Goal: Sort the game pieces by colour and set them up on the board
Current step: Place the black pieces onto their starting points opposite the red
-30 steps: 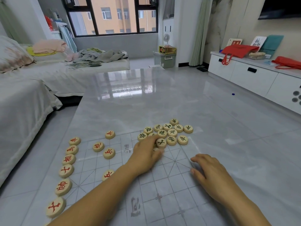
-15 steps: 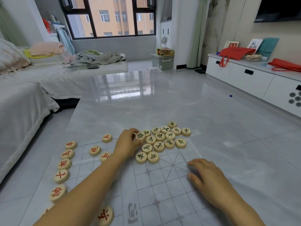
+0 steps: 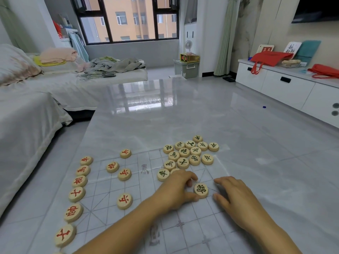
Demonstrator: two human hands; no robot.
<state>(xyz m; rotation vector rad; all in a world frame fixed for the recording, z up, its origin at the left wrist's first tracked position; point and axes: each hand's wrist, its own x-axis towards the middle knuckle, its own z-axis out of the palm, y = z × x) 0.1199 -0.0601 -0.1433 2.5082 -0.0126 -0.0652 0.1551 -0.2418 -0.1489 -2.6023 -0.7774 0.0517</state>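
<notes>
Two hands | left hand (image 3: 174,190) fingers (image 3: 189,181) pinch green-lettered piece (image 3: 201,190) on board (image 3: 192,226) | right hand (image 3: 236,197) fingers (image 3: 221,180) relaxed, flat

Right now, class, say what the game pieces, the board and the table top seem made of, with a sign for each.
Game pieces: probably pale wood, smooth, with painted characters.
Board: thin translucent plastic or film sheet; the table shows through its printed grid.
Table top: glossy stone or stone-look slab; grey veining, window reflection.
</notes>
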